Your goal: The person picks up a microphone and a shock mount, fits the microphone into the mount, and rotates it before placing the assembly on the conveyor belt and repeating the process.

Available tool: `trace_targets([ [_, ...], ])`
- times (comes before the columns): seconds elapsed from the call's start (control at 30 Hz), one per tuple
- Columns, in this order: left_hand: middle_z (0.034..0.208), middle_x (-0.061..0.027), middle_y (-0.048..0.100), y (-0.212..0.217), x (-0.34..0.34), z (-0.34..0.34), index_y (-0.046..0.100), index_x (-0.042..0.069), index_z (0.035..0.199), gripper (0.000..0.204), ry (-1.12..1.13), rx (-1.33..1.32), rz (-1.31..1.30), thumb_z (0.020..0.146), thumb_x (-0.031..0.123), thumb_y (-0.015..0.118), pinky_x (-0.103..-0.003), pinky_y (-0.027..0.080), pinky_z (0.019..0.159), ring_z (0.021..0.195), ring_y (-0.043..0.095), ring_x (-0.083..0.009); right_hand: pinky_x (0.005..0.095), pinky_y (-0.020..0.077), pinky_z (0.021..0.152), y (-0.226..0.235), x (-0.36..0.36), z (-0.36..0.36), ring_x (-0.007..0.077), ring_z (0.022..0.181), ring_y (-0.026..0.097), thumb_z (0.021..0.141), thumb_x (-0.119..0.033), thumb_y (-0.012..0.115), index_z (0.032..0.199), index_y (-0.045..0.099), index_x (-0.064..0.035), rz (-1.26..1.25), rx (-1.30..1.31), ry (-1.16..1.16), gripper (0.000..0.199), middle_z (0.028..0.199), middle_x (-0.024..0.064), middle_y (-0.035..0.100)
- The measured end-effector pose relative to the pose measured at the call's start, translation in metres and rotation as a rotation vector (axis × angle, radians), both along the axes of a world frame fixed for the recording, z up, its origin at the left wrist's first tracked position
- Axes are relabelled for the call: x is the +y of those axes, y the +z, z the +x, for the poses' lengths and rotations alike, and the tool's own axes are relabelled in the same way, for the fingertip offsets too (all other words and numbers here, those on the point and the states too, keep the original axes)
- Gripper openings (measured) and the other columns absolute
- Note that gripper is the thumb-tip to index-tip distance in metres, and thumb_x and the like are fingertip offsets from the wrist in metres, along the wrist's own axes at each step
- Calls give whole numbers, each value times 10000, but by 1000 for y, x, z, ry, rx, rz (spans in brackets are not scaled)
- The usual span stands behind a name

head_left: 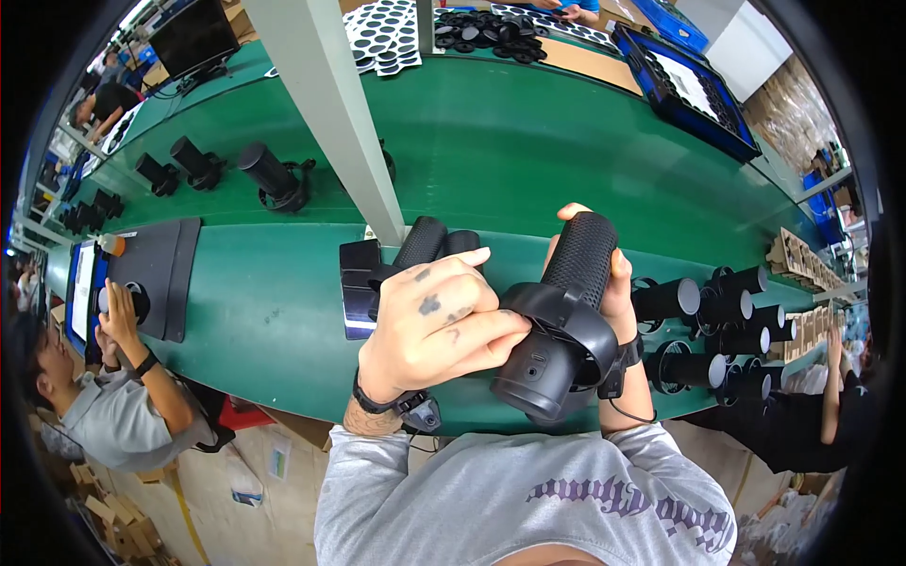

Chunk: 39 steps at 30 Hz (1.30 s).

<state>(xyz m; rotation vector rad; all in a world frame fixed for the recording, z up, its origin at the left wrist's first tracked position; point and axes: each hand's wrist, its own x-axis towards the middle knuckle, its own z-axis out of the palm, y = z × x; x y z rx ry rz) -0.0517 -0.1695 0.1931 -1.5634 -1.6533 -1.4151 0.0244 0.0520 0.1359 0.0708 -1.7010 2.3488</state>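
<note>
My right hand [615, 283] grips the textured black handle of a black handheld controller [564, 325], held above the near edge of the green workbench [528, 160]. My left hand [434, 325] closes on the controller's ring-shaped head from the left, fingers pressed against its rim. Just behind my left hand lies another black controller [425, 247] beside a black box-shaped fixture [360, 288].
Several finished black controllers [722, 330] are lined up at the right. More stand at the far left [274, 174]. A grey post [344, 113] rises mid-bench. A blue tray [689, 90] and black ring parts [491, 33] lie at the back. A seated person [118, 377] works at left.
</note>
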Motion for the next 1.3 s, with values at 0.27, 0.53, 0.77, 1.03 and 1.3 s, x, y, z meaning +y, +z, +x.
trace_targets([
  [0.27, 620, 17, 458, -1, 5, 1, 710, 107, 723, 264, 20, 26, 55, 480, 95, 815, -430, 581, 783, 555, 512, -141, 242, 481, 506, -4, 0, -1, 148, 602, 577, 770, -617, 635, 1245, 385, -25, -70, 49, 38, 799, 726, 99, 572],
  [0.53, 677, 15, 537, -2, -1, 1, 684, 114, 752, 259, -32, 43, 69, 534, 107, 824, -391, 587, 750, 591, 559, -155, 247, 470, 489, 2, -12, -1, 150, 582, 557, 760, -609, 649, 1264, 383, -23, -167, 79, 14, 818, 727, 107, 556],
  [0.77, 1001, -114, 587, 3, -18, 3, 627, 59, 1097, 604, -271, -395, 26, 548, 234, 809, -462, 503, 894, 886, 604, -259, 296, 488, 641, 34, 12, 24, 204, 767, 581, 669, -514, 758, 1264, 439, 5, 73, 198, -30, 851, 915, 159, 566],
  [1.03, 1398, -215, 396, -10, -4, 30, -61, 91, 1492, 1382, -724, -1110, -431, 527, 260, 913, -444, 368, 1037, 1240, 474, -338, 323, 467, 745, 88, 38, 64, 241, 879, 588, 674, -412, 779, 1245, 494, 35, 538, 495, 42, 779, 1035, 203, 580],
  [1.3, 1360, -142, 405, -28, 2, 68, 208, 14, 1447, 1049, -359, -1152, -254, 603, 84, 826, -384, 336, 1069, 1253, 440, -256, 246, 481, 695, 82, 29, 75, 120, 736, 594, 704, -145, 746, 1289, 528, -6, 646, 303, -343, 640, 835, 57, 626],
])
